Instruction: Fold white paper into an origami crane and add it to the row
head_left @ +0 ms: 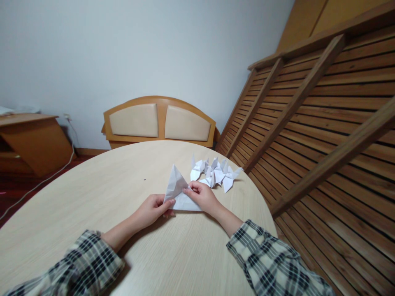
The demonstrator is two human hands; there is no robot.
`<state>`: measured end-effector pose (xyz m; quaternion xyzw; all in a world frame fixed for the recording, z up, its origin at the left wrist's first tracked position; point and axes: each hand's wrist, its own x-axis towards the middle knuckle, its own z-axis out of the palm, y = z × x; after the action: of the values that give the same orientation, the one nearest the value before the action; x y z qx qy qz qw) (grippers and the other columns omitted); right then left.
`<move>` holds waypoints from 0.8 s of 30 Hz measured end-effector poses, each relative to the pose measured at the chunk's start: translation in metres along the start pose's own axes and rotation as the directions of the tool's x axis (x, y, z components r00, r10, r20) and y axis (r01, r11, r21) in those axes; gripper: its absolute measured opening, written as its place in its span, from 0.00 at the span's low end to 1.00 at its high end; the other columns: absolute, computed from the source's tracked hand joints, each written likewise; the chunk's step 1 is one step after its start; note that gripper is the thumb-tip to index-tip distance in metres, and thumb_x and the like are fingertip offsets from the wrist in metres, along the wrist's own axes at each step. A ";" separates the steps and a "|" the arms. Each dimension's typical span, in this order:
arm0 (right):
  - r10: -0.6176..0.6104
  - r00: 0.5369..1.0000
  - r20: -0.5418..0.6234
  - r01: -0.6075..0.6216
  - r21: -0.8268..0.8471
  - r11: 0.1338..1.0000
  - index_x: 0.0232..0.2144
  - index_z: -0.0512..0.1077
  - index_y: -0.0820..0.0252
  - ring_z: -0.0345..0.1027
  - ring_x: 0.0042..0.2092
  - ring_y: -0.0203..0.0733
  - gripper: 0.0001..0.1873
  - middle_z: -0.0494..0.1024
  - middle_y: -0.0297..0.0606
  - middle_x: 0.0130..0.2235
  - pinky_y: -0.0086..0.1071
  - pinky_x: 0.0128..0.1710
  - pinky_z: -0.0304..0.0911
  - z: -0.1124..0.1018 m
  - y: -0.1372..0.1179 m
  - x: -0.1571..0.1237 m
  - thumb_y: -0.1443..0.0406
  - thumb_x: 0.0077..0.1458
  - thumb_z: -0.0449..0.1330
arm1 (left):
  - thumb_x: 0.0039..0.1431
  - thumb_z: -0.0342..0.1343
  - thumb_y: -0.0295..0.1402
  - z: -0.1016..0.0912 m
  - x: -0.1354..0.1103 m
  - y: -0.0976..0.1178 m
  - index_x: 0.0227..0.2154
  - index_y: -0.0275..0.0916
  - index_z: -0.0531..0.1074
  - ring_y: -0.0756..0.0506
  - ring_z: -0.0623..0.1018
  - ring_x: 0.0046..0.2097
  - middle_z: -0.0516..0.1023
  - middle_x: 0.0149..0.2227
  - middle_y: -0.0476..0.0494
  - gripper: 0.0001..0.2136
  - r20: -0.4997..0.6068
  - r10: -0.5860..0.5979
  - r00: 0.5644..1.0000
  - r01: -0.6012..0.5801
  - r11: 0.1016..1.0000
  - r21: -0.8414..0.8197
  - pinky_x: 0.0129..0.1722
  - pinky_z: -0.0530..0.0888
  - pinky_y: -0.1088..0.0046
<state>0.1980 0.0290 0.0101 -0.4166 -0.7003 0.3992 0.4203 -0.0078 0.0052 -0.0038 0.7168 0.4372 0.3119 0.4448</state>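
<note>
Folded paper (pixel 176 186) sits smack between left hand (pixel 155 207) and right hand (pixel 203 196). Both've got it pinched, one each side.

I see a pale table (pixel 101 185) with fine wood grain and a curved far edge. White paper cranes (pixel 217 176) lie toward its right side, bunched too closely for me to count; well left of them I spot a dark speck (pixel 144 179).

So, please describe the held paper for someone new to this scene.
On the pale round table, look between the left hand and right hand. They hold the white folded paper with one tall peak, unlike the unheld, spiky paper pieces nearby.
</note>
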 end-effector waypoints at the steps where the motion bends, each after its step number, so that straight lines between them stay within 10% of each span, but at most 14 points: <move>1: -0.018 1.000 -0.017 0.018 -0.029 0.999 0.23 0.66 0.60 0.54 0.25 0.33 0.17 0.62 0.28 0.21 0.28 0.24 0.48 0.000 0.000 0.000 0.53 0.53 0.59 | 0.60 0.50 0.47 0.000 0.000 0.000 0.22 0.35 0.73 0.50 0.70 0.23 0.76 0.21 0.44 0.21 -0.006 0.002 1.000 -0.002 1.000 -0.002 0.24 0.64 0.76; 16: -0.077 0.984 -0.162 0.060 -0.112 0.992 0.23 0.68 0.60 0.57 0.25 0.34 0.19 0.65 0.31 0.22 0.29 0.24 0.50 -0.003 0.009 0.004 0.52 0.56 0.56 | 0.55 0.55 0.49 0.001 -0.001 0.009 0.22 0.36 0.72 0.49 0.72 0.24 0.76 0.20 0.46 0.19 -0.024 -0.040 0.999 0.035 0.979 -0.202 0.26 0.68 0.74; 24: 0.158 0.972 0.173 -0.223 0.477 0.850 0.37 0.67 0.60 0.74 0.27 0.36 0.29 0.78 0.37 0.29 0.27 0.25 0.64 -0.003 -0.002 -0.004 0.42 0.47 0.61 | 0.51 0.59 0.51 -0.004 0.003 0.001 0.26 0.36 0.71 0.51 0.69 0.22 0.74 0.20 0.49 0.19 -0.252 -0.143 0.957 0.026 0.909 -0.416 0.24 0.66 0.76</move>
<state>0.2016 0.0255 0.0121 -0.3365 -0.5556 0.6303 0.4253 -0.0101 0.0093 -0.0011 0.5373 0.4510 0.4739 0.5323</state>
